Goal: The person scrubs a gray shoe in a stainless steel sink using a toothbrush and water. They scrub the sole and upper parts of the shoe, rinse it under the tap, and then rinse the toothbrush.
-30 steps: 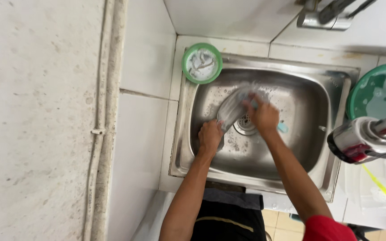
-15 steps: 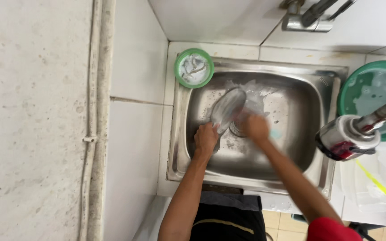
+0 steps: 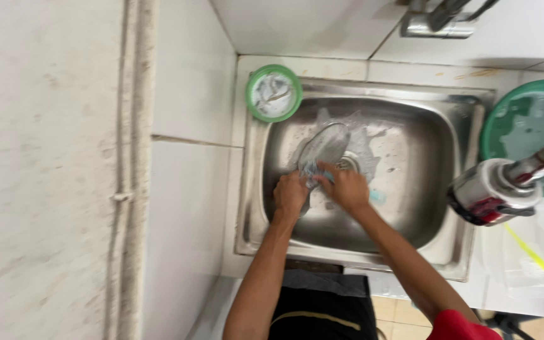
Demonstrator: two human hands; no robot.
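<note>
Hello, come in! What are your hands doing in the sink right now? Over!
Left hand grips clear glass lid. Right hand rubs it. Lid tilted over steel sink. Nothing blocking.

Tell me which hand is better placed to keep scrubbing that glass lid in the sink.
Right, probably. The right hand lies on the glass lid with a bluish scrubber, while the left hand grips the lid's lower edge, steadying it over the steel sink.

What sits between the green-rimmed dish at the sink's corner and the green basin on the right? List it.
In the head view, between the green-rimmed dish and green basin lies only the sink's back rim and soapy upper bowl.
</note>
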